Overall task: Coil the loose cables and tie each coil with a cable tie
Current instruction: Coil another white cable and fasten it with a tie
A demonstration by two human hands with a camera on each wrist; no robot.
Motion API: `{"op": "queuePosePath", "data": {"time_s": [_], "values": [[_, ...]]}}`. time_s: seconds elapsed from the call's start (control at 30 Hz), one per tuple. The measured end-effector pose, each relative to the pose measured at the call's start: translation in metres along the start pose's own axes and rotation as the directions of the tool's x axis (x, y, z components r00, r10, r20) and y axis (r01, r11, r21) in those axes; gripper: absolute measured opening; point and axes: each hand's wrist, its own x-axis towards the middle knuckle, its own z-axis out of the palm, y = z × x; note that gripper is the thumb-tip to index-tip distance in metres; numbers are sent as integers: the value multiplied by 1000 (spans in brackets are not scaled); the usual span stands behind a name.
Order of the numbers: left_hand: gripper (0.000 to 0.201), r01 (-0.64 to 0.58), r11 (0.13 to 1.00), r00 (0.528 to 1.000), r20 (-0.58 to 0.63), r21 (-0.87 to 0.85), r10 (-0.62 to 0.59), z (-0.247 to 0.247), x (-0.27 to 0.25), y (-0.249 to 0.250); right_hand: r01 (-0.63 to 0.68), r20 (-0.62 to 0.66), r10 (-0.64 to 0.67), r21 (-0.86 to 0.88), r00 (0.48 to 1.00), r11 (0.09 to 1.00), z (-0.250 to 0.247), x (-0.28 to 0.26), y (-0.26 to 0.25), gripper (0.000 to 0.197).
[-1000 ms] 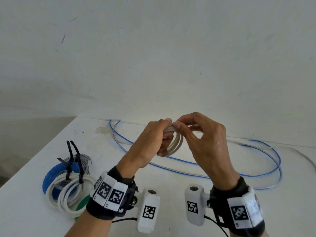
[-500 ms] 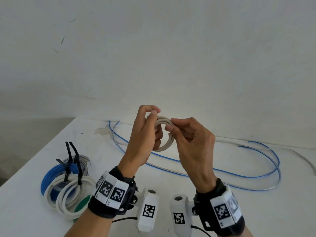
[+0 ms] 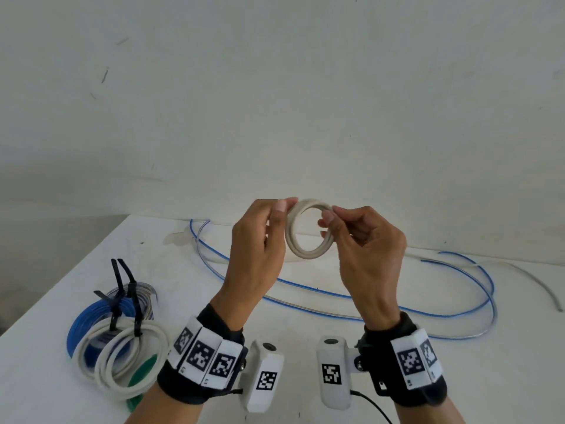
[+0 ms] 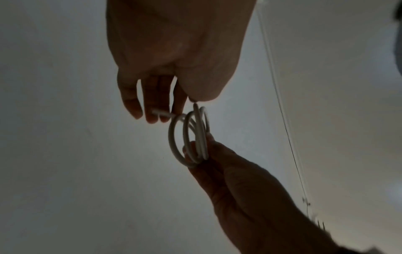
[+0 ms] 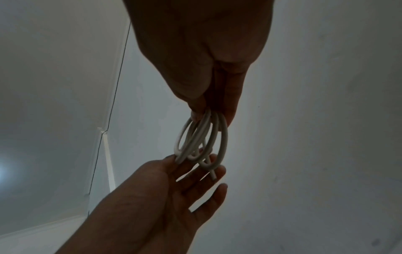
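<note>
I hold a small white cable coil [image 3: 307, 254] up in the air above the white table [image 3: 305, 325], its ring facing me. My left hand [image 3: 282, 208] pinches the coil's left side between thumb and forefinger. On the opposite side, my right hand [image 3: 327, 218] pinches the strands together. The left wrist view shows the coil [image 4: 199, 130] hanging from the left hand [image 4: 191, 103], with the right hand [image 4: 202, 151] below it. In the right wrist view the right hand [image 5: 208, 111] grips the coil [image 5: 202, 132], whose short free end lies across the left hand's fingers [image 5: 217, 169]. No tie shows on this coil.
A long loose blue cable [image 3: 305, 285] with a pale cable beside it loops across the table behind my hands. At the front left lie tied blue and white coils [image 3: 122, 341] with black cable ties [image 3: 122, 286] sticking up, near the table's left edge. A wall stands close behind.
Both hands rose and drew slightly apart. The coil turned from edge-on, half hidden between my fingers, to an open ring facing me.
</note>
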Motion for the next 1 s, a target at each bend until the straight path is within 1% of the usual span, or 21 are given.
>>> {"op": "queuePosePath", "data": {"time_s": [0.07,0.1,0.17,0.23,0.3,0.33,0.37,0.47,0.53,0.6,0.63,0.67,0.7,0.73,0.77,0.8,0.83,0.87,0.93,0.97,1.0], "values": [[50,-22,995,999,51,99,18,0,1,-4,51,-23,-53,-67,998,996,-2,1,2,9],[55,11,997,996,83,79,-18,-1,1,-4,76,-28,-79,-103,996,992,-2,1,3,8],[59,126,991,978,171,-43,-117,-4,3,0,126,-29,-133,-158,991,979,-2,1,4,4],[56,284,935,934,281,-211,-221,-12,5,7,184,-19,-191,-200,981,962,-2,1,5,6],[46,406,859,879,390,-311,-275,-20,6,13,243,-6,-252,-242,968,939,-2,1,5,7],[37,427,840,867,416,-334,-275,-21,6,14,263,1,-272,-255,962,930,-1,0,5,6],[30,433,827,865,423,-358,-270,-21,6,13,280,12,-287,-260,958,924,0,-1,6,6],[30,437,802,874,403,-407,-272,-19,6,8,329,40,-331,-277,943,903,5,-4,9,6],[28,473,765,861,412,-437,-297,-19,7,8,336,40,-338,-276,940,901,6,-4,11,7],[25,524,723,835,439,-449,-332,-19,8,8,337,43,-338,-261,940,905,4,-2,11,6],[25,532,731,826,455,-428,-334,-19,8,9,323,46,-322,-251,946,913,3,-1,11,6],[24,514,764,827,460,-389,-323,-18,7,8,302,49,-299,-240,953,923,2,-1,10,5],[25,459,827,846,443,-324,-296,-16,7,7,280,53,-275,-228,960,932,1,0,10,5],[27,376,892,878,404,-251,-256,-16,8,5,260,57,-254,-216,966,941,1,-1,11,5],[30,310,930,903,367,-198,-223,-17,8,4,249,61,-241,-205,969,947,2,-1,11,5],[34,279,945,919,333,-173,-210,-19,9,3,247,61,-239,-200,969,948,3,-2,11,5],[38,300,931,921,319,-208,-225,-21,11,4,254,58,-247,-203,967,946,4,-2,12,5],[42,372,877,904,335,-305,-267,-23,12,5,266,57,-260,-209,964,941,4,-2,11,5],[48,526,698,842,414,-486,-346,-29,13,5,290,57,-285,-210,957,934,5,-2,11,6],[50,544,675,831,432,-498,-350,-32,14,4,290,58,-284,-200,957,936,4,-2,10,6],[50,524,719,836,437,-456,-332,-33,14,1,276,62,-269,-186,961,943,4,-1,9,6]]}}
